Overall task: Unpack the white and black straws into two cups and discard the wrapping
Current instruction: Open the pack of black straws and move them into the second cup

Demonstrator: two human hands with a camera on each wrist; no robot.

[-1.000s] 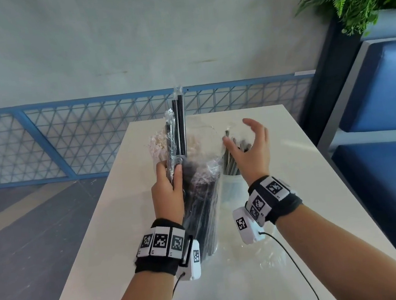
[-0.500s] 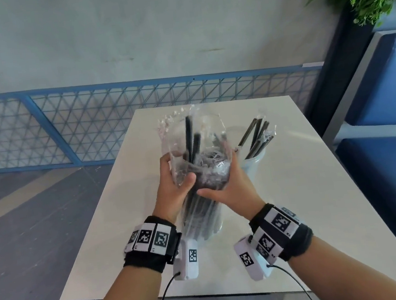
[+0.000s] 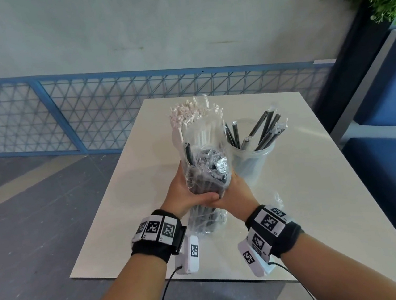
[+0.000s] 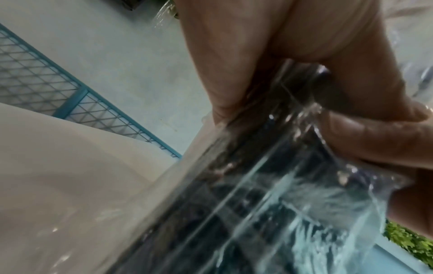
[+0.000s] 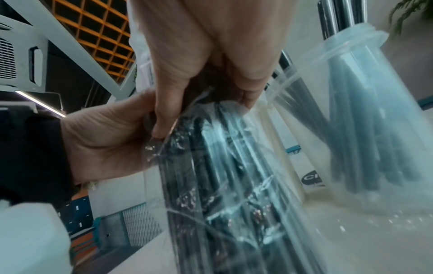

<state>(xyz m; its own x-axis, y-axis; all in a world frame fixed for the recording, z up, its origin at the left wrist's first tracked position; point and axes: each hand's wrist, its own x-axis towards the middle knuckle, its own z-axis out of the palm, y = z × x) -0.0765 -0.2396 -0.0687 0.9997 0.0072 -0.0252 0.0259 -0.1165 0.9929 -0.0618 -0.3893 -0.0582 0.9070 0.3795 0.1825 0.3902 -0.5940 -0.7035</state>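
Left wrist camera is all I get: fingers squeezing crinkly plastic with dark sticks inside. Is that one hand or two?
Observer: Two. The left hand and right hand both grip the clear plastic bag of black straws.
Operator: Any straws in a cup yet?
Observer: Yes, wrapped black straws stand in the clear plastic cup right of the bag.
Operator: And white ones?
Observer: White straws stand upright just behind the bag.

A clear bag of black straws point(image 3: 205, 176) stands upright beside a plastic cup point(image 3: 255, 160) holding more.
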